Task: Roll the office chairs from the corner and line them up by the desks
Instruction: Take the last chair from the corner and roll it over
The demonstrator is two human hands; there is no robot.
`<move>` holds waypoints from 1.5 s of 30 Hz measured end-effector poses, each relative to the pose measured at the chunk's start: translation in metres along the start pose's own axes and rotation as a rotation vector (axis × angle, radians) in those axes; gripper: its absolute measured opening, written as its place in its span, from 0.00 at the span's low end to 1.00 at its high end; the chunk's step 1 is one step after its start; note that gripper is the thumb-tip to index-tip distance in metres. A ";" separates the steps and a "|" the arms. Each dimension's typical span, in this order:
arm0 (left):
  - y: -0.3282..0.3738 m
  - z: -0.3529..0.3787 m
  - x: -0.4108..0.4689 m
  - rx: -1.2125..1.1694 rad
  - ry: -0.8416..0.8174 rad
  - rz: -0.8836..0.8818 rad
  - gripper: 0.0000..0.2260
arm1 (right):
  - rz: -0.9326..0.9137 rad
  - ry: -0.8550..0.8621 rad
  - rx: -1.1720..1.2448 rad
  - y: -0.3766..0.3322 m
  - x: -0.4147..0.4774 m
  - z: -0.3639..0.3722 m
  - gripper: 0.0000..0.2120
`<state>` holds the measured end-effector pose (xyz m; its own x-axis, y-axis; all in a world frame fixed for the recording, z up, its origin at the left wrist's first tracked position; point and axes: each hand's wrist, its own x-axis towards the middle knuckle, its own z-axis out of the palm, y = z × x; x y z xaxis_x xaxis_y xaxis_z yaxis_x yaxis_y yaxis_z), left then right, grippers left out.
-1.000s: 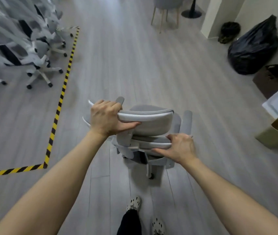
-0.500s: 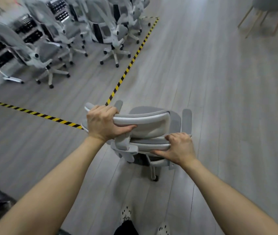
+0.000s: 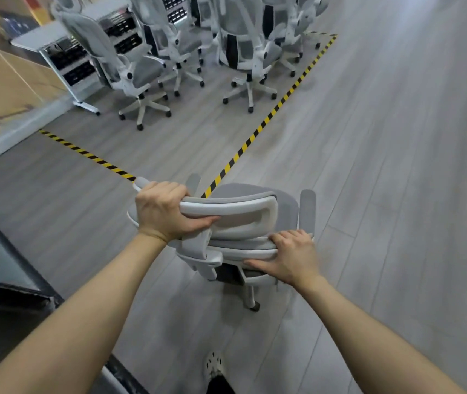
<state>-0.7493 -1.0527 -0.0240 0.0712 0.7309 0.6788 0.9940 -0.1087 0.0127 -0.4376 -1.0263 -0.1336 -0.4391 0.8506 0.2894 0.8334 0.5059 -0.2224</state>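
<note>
At the very near edge a white patterned shoe (image 3: 214, 365) pokes out under a dark trouser leg, and a black, low, flat-topped block (image 3: 4, 268) fills the near left; what it is I cannot tell.

Just ahead stands the grey mesh office chair (image 3: 243, 220) with a white plastic frame, on the pale grey plank floor (image 3: 397, 166) right in front of the person, its back towards them. The left hand (image 3: 164, 213) wraps the left end of the white headrest bar, fingers curled over the top and thumb pressed underneath. The right hand (image 3: 292, 257) holds the lower backrest rim, fingers hooked over it and thumb stretched along below.

Both grips sit high, so a hard shove could tip the chair or swivel the headrest instead of rolling the base. The black block lies close on the left and could catch a leg on a tight turn.

Only one white leg and its black castor (image 3: 255, 307) show; the rest of the base is hidden under the seat.

Further off, yellow-and-black striped floor tape (image 3: 269, 118) marks out a corner bay. Inside it crowd matching grey-and-white chairs (image 3: 243, 52), which a straight push would strike. At the far left stands a white worktop (image 3: 36, 38) with dark racks by it, blurred and cut off.
</note>
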 end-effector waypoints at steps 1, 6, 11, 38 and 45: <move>-0.014 0.000 0.001 0.001 0.000 -0.006 0.31 | -0.003 -0.002 0.004 -0.009 0.009 0.005 0.43; -0.083 0.007 0.007 0.010 -0.008 -0.026 0.32 | -0.019 0.004 0.001 -0.055 0.054 0.031 0.43; -0.148 0.021 0.029 -0.001 -0.014 -0.006 0.33 | -0.007 0.031 0.007 -0.095 0.104 0.057 0.44; -0.412 0.224 0.252 -0.018 -0.068 0.054 0.35 | 0.108 0.017 -0.023 -0.135 0.459 0.177 0.46; -0.482 0.300 0.330 -0.061 -0.045 0.095 0.35 | 0.135 0.039 -0.036 -0.131 0.567 0.208 0.44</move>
<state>-1.1797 -0.5572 -0.0264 0.1698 0.7449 0.6452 0.9758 -0.2185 -0.0046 -0.8655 -0.5807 -0.1345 -0.3093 0.9039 0.2954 0.8959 0.3811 -0.2280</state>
